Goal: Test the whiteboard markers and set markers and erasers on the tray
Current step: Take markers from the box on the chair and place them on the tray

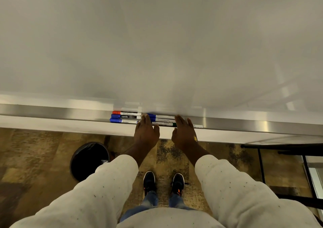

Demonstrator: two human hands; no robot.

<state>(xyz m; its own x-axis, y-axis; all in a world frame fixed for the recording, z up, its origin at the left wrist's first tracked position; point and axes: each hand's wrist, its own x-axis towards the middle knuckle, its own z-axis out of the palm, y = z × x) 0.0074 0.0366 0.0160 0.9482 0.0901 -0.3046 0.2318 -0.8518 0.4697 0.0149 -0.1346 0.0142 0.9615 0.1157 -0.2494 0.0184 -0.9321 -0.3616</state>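
Clearly, in the head view, the tray [244, 125] under the whiteboard [157, 44] holds the markers, all lying lengthwise along it. Three capped markers [125, 117] sit just left of the left hand [146, 134]. A blue-capped marker [161, 117] and a green marker [162, 123] lie between the left hand and the right hand [184, 134]. Both hands reach flat over the tray's front edge, fingers [145, 119] straight, close together and gripping nothing. Both hands are about equally near the middle pair. No eraser shows.

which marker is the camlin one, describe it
Find the metal tray under the whiteboard. Left of the left hand lie three markers; take the middle marker. Only it has a black label; its neighbours' labels are white.
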